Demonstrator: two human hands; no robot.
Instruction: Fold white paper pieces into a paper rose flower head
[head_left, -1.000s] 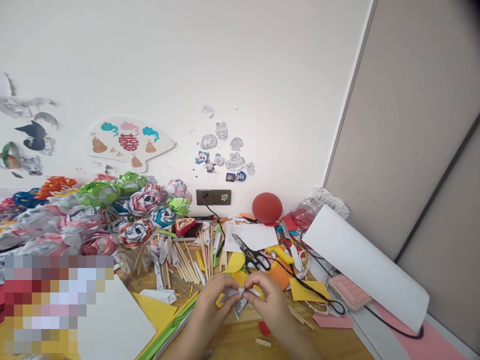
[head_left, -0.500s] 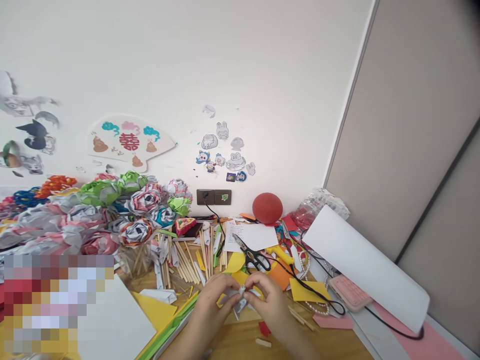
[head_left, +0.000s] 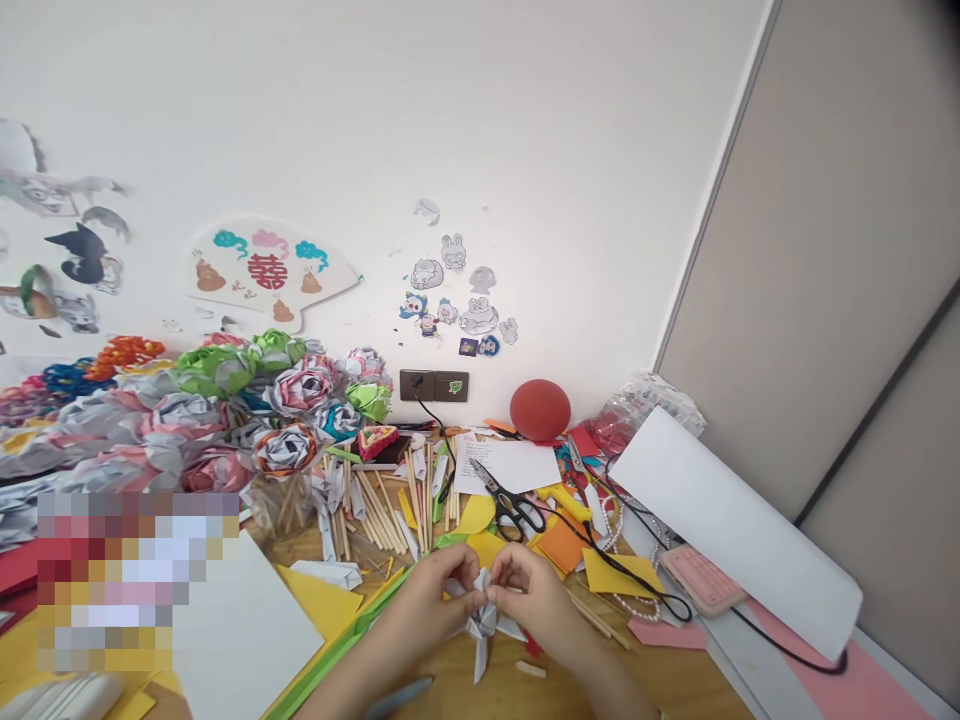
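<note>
A small folded piece of white paper (head_left: 482,625) with pointed arms is pinched between my two hands, low in the middle of the head view. My left hand (head_left: 442,590) grips it from the left with thumb and fingers. From the right, the thumb and fingertips of my right hand (head_left: 529,597) close on its top. One long point of the paper hangs down toward the table. Just beyond my hands lie black-handled scissors (head_left: 510,512) and scraps of yellow paper (head_left: 480,514). A red scrap (head_left: 532,645) rests under my right hand.
Paper flowers (head_left: 289,450) pile up on the left, beside wooden sticks (head_left: 379,510). White sheets (head_left: 232,640) lie at the left front. A yellow glue gun (head_left: 566,503) with a black cord, a red balloon (head_left: 540,410) and a pink keyboard (head_left: 701,578) are right of centre.
The folded paper now shows more of its points, with one hanging lower. Both hands still pinch it. The whole view has shifted slightly.
</note>
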